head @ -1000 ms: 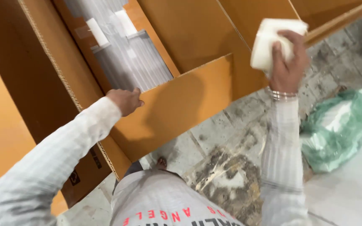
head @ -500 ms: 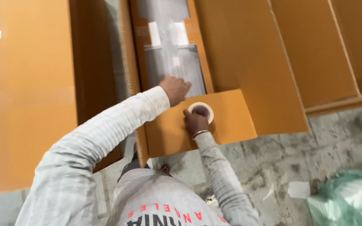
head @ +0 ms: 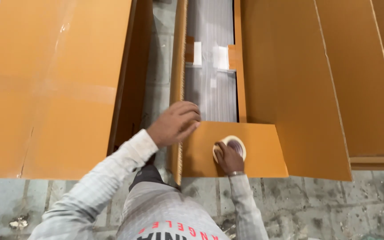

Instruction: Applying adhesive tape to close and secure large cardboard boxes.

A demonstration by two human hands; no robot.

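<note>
While the right hand (head: 228, 156) presses a roll of pale tape (head: 230, 148) flat against the end flap (head: 234, 149) of a long orange carton (head: 290, 89), fingers curled over the ring, the left hand (head: 174, 123) rests spread and empty on the carton's corner edge, at about ten o'clock from the roll. The tape sits at the flap's middle, directly under the right palm. It looks light and rigid, best gripped across its rim or through the core; the corrugated flap looks stiff but springy, likely to bend at its crease. Plastic-wrapped contents (head: 212, 84) show at twelve o'clock inside the open box. Another orange carton (head: 54, 84) lies at nine o'clock.
</note>
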